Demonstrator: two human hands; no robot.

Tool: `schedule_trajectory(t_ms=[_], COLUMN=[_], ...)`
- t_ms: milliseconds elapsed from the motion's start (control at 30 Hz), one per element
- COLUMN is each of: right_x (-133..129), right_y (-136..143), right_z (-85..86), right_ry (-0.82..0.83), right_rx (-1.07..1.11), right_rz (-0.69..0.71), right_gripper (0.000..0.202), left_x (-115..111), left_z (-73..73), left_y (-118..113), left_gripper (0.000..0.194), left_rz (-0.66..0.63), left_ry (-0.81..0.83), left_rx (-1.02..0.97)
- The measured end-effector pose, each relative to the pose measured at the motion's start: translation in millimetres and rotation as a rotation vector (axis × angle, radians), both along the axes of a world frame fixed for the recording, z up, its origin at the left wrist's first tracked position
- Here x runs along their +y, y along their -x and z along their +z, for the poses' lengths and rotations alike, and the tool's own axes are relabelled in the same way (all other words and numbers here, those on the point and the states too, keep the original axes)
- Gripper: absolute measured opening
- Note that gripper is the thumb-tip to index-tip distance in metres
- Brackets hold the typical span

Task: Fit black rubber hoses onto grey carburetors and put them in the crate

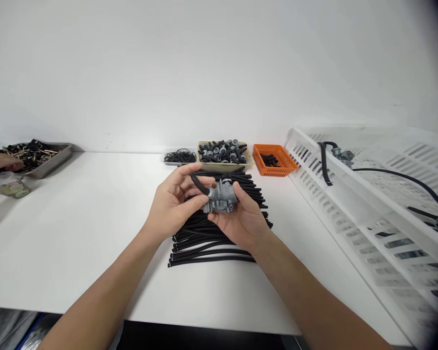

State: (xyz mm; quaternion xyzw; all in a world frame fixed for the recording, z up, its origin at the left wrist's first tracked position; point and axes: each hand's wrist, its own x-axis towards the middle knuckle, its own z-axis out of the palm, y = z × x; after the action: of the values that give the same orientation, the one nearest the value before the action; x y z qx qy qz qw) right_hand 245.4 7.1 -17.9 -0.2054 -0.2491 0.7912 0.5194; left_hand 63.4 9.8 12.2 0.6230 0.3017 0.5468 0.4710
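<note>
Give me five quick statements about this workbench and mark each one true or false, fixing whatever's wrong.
1. The left hand and right hand both hold the grey metal part. True.
2. The orange basket is left of the beige tray. False: the orange basket is right of the beige tray.
3. Black tubes lie beneath the hands. True.
4. The white crate stands on the left. False: the white crate is on the right.
5. A short black hose sticks out of the grey metal part. True.

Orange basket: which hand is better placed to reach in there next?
Probably the right hand: it's nearer the orange basket, which is on its side. The left hand is farther off. Both are on the metal part, though.
</note>
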Motion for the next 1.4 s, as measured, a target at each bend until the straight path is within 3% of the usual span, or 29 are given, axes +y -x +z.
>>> schedule_trajectory(t_ms=[100,200,433,600,733,933,1267,1400], right_x=[-0.7,-1.2,1.0,1.3,1.4,1.9,3.5,4.9], right_y=[0.9,1.1,-0.6,-1.6,-2.1,-4.5,-6.4,-6.3], right_z=[-0.4,-1.0,1.0,-0.2,-0.2,1.3,3.3,2.9], right_ry=[0.036,0.049,0.027,0.001,-0.044,-0.056,-0.054,-0.067], right_rx=[0.004,0.006,0.024,-0.033,-0.076,-0.096,-0.133,-0.13], right_rz=[-0.007,-0.01,-0.009,-0.029,-0.072,-0.096,-0.16,-0.194], right_gripper=[0.037,0.038,0.038,0.039,0.033,0.035,0.037,0.039], left_x=[1.4,2.2,0.2,-0.3,-0.4,-2.9,-3.7,-4.3], left_z=[-3.1,-5.4,-3.6,1.7,5.1,7.3,10.3,11.0], left_y=[-3.7,-7.0,-1.8,2.9,3.1,2.8,5.1,5.9], left_gripper=[0.066,0.058,0.07,0.043,0.038,0.036,0.011,0.017], left_rz=[0.101,0.209,0.167,0.154,0.165,0.131,0.272,0.282], left_ry=[-0.058,-0.025,-0.066,-0.293,-0.44,-0.47,-0.588,-0.604], left_rx=[0.021,0.088,0.132,0.285,0.331,0.328,0.393,0.384])
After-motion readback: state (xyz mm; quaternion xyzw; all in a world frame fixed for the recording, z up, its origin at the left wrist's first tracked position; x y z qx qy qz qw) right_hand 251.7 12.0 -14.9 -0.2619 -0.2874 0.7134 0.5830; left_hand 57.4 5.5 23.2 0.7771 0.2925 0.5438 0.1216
